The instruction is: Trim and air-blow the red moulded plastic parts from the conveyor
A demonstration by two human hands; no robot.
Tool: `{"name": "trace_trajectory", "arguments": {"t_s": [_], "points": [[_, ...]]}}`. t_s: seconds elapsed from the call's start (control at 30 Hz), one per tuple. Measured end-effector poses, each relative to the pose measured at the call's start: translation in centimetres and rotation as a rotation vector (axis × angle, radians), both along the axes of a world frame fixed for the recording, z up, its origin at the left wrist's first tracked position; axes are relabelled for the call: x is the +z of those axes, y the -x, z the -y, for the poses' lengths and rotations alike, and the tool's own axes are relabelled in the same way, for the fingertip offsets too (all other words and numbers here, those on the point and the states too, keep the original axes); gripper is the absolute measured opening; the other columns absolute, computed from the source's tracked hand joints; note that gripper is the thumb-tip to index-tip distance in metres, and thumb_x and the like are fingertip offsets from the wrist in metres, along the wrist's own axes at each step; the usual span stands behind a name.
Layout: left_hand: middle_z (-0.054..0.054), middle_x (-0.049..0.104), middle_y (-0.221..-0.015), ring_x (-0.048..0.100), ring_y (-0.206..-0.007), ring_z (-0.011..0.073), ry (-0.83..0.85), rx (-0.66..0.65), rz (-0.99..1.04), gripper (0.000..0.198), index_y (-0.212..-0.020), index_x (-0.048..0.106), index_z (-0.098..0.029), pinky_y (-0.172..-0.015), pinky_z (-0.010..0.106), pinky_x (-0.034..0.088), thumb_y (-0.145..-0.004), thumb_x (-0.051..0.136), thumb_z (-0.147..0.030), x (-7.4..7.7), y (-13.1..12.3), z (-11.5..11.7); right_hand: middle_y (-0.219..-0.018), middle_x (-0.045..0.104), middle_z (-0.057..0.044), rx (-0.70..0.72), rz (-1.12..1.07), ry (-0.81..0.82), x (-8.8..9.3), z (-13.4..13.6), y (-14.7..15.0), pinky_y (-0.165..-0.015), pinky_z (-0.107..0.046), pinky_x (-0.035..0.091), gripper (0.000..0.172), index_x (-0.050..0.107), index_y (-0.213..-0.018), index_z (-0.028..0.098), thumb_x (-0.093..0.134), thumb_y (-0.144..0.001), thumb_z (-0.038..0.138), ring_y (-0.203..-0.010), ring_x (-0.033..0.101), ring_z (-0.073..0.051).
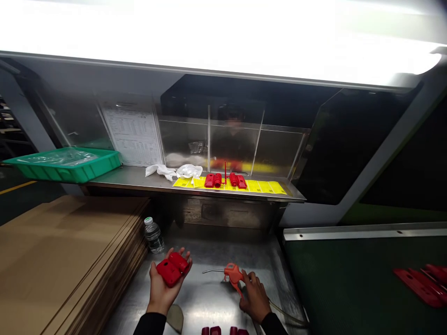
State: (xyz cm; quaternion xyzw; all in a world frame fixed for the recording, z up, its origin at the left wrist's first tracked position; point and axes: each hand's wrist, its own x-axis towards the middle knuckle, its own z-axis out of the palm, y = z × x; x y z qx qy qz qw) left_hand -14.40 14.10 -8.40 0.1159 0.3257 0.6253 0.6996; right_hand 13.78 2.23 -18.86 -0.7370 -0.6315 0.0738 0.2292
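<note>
My left hand is palm up under a red plastic part, its fingers curled up behind the part's far side. The part has a flat section with a hole and a rounded section beside it. To the right, my right hand has its fingers at the handle of an orange air blow gun. The gun's thin metal nozzle points left, towards the red part. A hose runs from near my right wrist to the lower right. Part of the handle is hidden by my fingers.
Stacked cardboard and a water bottle stand left of the metal worktop. Red parts lie at its front edge. A shelf holds a green tray, white cloths, yellow labels and red parts. A green conveyor is at right.
</note>
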Motion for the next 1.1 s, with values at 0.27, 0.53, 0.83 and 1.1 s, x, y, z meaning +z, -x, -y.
{"name": "trace_trajectory", "arguments": {"t_s": [0.27, 0.53, 0.83, 1.1], "points": [[0.017, 0.070, -0.125, 0.064, -0.119, 0.0387, -0.005, -0.118, 0.066, 0.044, -0.132, 0.062, -0.024, -0.097, 0.061, 0.055, -0.093, 0.056, -0.042, 1.4, -0.7, 5.9, -0.125, 0.062, -0.009, -0.043, -0.160, 0.074, -3.2, -2.6, -1.7, -0.103, -0.053, 0.044, 0.050, 0.056, -0.128, 0.019, 0.064, -0.079, 0.012, -0.124, 0.054, -0.030], [0.013, 0.074, -0.110, 0.060, -0.125, 0.0367, -0.012, -0.023, 0.089, 0.038, -0.117, 0.069, -0.024, -0.102, 0.056, 0.051, -0.085, 0.053, -0.037, 3.5, -1.9, 10.4, -0.160, 0.031, -0.006, 0.230, -0.571, 0.041, 6.2, 0.8, 6.9, -0.111, -0.035, 0.044, 0.076, 0.020, -0.153, 0.033, 0.062, -0.089, 0.043, -0.138, 0.045, -0.020], [0.005, 0.048, -0.155, 0.030, -0.149, 0.0347, -0.146, -0.051, -0.537, 0.049, -0.135, 0.060, -0.032, -0.123, 0.052, 0.023, -0.086, 0.062, -0.037, 1.5, 3.4, 17.9, -0.144, 0.045, -0.005, 0.692, -0.743, 0.232, 9.6, 3.8, 12.4, -0.114, -0.036, 0.040, 0.081, 0.032, -0.148, 0.032, 0.067, -0.077, 0.016, -0.133, 0.047, -0.021], [0.000, 0.049, -0.154, 0.038, -0.145, 0.0350, 0.123, -0.127, -1.176, 0.060, -0.135, 0.059, -0.043, -0.123, 0.050, 0.025, -0.078, 0.077, -0.039, -6.5, 18.0, 35.4, -0.147, 0.047, -0.016, 1.130, -0.543, 0.565, 1.6, 10.8, 26.5, -0.118, -0.043, 0.039, 0.090, 0.037, -0.148, 0.016, 0.066, -0.063, 0.008, -0.137, 0.046, -0.029]]}}
